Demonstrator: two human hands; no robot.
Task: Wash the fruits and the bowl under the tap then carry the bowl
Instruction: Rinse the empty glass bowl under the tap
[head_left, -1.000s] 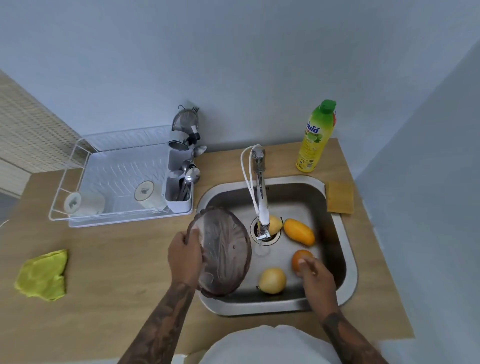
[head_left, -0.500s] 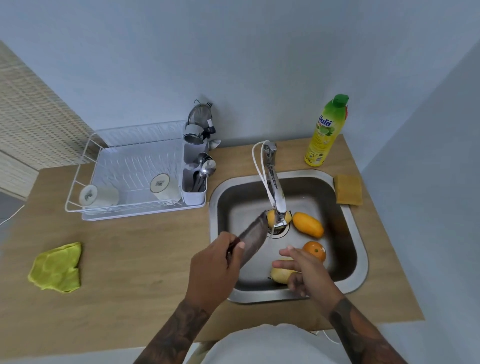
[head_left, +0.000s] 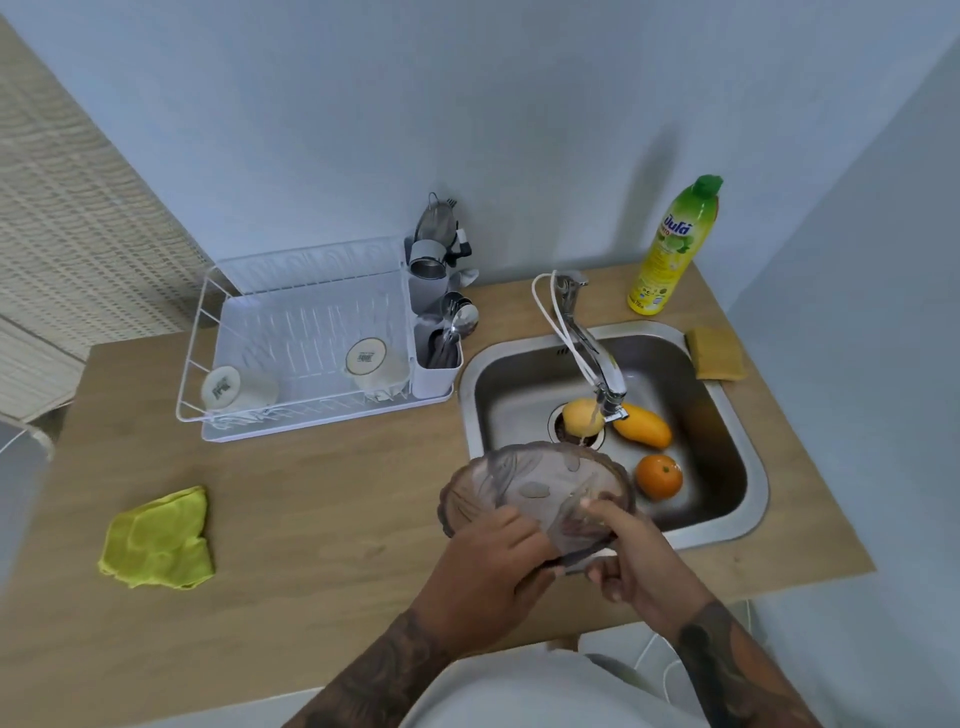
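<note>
Wooden desk (head_left: 322, 499) surrounds the sink (head_left: 748, 457); over its near edge the glass bowl (head_left: 535, 488) tilts, left hand (head_left: 488, 566) fingers curled under its rim, right hand (head_left: 631, 556) fingers pinching its near side.

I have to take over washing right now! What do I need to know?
Left hand grips the near rim of the glass bowl. Right hand holds the same rim from the other side.
The bowl is held tilted over the front left edge of the sink, just short of the water.
The tap is running onto the yellow fruit at the drain. The mango and the orange lie loose in the sink.
Done: tap on, fruits in the sink.
Left: rinse the bowl, finish the fruits, then carry the bowl away.
</note>
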